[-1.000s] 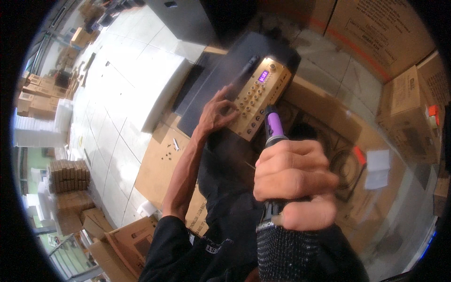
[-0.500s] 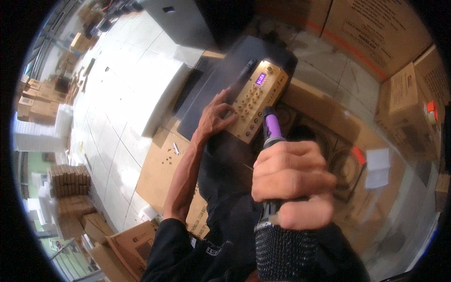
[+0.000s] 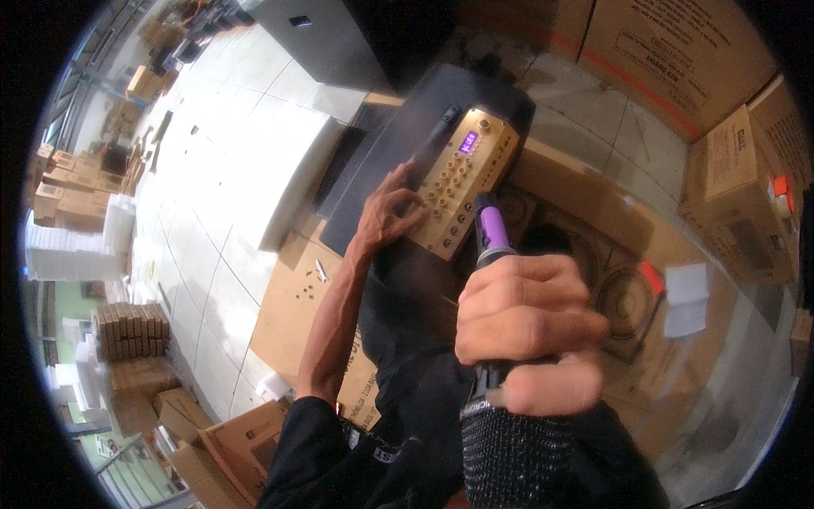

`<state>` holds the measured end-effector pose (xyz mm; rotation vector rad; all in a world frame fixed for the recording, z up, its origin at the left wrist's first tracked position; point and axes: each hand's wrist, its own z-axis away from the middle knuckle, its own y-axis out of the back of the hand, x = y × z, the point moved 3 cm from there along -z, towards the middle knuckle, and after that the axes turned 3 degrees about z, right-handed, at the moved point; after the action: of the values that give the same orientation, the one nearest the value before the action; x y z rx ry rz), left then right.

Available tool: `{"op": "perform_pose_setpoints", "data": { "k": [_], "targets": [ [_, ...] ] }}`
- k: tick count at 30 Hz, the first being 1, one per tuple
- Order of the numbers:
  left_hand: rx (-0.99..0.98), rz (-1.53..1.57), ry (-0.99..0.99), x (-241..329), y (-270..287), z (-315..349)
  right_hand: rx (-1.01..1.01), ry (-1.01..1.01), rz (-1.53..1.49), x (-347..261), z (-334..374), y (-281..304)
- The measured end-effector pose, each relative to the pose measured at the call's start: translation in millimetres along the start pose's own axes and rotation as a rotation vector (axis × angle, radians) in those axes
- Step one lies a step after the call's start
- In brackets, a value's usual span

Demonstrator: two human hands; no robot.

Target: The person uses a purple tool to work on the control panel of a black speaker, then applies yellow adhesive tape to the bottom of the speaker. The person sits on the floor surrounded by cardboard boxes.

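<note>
My right hand (image 3: 530, 327) is wrapped round a microphone (image 3: 515, 458). Its dark mesh head points toward me at the bottom, and its purple-ended handle sticks out past my knuckles. My left hand (image 3: 392, 210) rests at the edge of a gold control panel (image 3: 471, 182), thumb and forefinger bent together by the lowest knobs, the other fingers stretched along the black casing. Whether a knob is between the fingertips is hard to see. Several knobs and a lit purple display (image 3: 468, 142) sit on the panel, which is set into a black speaker cabinet (image 3: 407, 127) with a carry handle (image 3: 444, 125).
A cardboard sheet (image 3: 284, 314) with several screws and a small silvery tool (image 3: 321, 271) lies left of my forearm. White foam (image 3: 297, 182) stands beside the cabinet. Large cartons (image 3: 661, 59) rise at the right, and a white paper sheet (image 3: 686, 299) lies near a red object (image 3: 651, 277).
The view has shifted very slightly. Both hands keep their places, the right one still around the microphone and the left one still at the panel's lower knobs.
</note>
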<state>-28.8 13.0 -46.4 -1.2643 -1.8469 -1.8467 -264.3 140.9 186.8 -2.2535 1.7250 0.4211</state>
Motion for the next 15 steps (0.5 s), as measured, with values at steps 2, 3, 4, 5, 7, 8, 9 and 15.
{"op": "perform_pose_setpoints", "data": {
  "k": [2, 3, 4, 5, 7, 8, 9, 15],
  "targets": [
    [0.001, 0.005, 0.009, -0.3, 0.1, 0.2, 0.003, 0.0, 0.002, 0.5, 0.1, 0.1],
    [0.003, 0.007, 0.007, -0.4, 0.1, 0.2, 0.0, 0.005, 0.001, 0.9, 0.1, 0.2],
    [-0.001, 0.002, 0.013, -0.7, 0.0, 0.4, -0.003, 0.008, -0.002, 1.3, 0.3, 0.5],
    [0.003, -0.001, -0.003, -0.5, -0.1, 0.2, -0.006, 0.01, -0.005, 1.4, 0.6, 0.8],
    [0.005, -0.016, -0.021, -0.9, -0.4, 0.0, -0.006, 0.009, -0.01, 1.9, 2.0, 1.8],
    [-0.005, -0.015, -0.008, -1.9, -1.1, 0.0, -0.002, 0.007, -0.01, 2.1, 3.1, 2.6],
    [-0.005, -0.012, 0.004, -3.1, -1.1, -0.5, 0.007, 0.005, -0.006, 2.1, 4.7, 2.4],
    [0.008, -0.01, -0.023, -4.4, 0.3, -0.9, 0.015, -0.015, -0.016, 3.8, 13.7, -2.9]
  ]
}}
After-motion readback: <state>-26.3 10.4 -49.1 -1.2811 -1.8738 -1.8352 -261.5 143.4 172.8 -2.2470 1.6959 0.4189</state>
